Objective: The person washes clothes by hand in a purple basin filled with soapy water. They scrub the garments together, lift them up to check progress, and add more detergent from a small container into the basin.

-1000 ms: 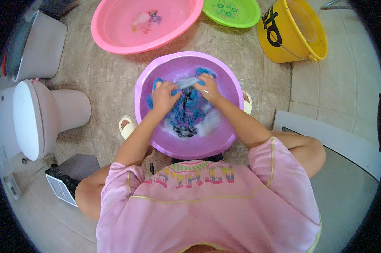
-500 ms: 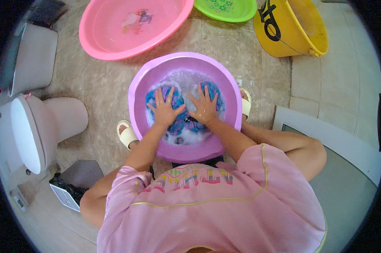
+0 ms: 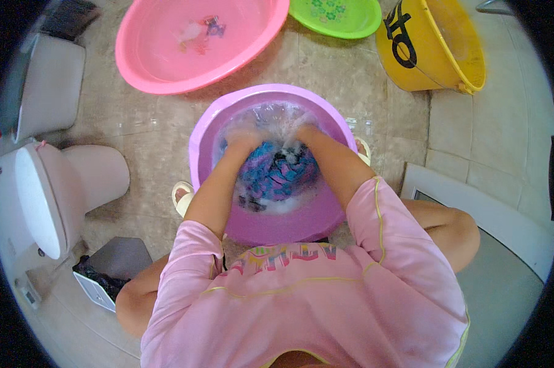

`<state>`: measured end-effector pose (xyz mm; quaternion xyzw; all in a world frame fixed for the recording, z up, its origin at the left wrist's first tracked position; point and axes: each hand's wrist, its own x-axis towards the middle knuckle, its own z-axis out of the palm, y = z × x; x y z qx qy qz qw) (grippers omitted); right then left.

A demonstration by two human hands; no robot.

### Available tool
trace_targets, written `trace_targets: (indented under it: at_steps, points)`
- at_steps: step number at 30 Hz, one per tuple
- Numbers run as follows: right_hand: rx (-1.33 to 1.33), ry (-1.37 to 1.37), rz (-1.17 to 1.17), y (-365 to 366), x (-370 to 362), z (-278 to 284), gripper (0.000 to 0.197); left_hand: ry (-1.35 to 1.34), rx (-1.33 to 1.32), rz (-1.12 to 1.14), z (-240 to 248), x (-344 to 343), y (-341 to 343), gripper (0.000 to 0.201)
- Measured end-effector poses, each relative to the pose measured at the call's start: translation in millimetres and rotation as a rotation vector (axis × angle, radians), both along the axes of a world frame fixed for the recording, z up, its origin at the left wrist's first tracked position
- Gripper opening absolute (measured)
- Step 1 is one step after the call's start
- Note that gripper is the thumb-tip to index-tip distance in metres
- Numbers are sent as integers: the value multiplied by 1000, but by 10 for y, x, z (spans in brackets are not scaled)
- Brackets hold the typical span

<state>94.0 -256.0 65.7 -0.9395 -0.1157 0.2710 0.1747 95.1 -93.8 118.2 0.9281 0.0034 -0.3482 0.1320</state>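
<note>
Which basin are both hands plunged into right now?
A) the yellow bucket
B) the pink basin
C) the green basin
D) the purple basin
D: the left hand and right hand are both down in the sudsy water of the purple basin, on the blue patterned cloth.

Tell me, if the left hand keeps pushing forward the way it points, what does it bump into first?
Probably the far wall of the purple basin. The left hand, blurred in soapy water by the blue cloth, points away from the person. Beyond that wall sits the pink basin. Depth is unclear.
</note>
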Motion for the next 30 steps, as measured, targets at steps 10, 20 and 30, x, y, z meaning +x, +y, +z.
trace_targets:
  at_steps: [10, 20, 30]
  points:
    - [129, -328, 278, -275, -580, 1173, 41, -192, -203, -277, 836, -697, 476, 76]
    - [-60, -496, 276, -98, -876, 746, 79, -284, 76, -164, -16, -1229, 160, 94]
    - [-60, 118, -72, 497, -160, -154, 45, -70, 23, -148, -832, -626, 220, 56]
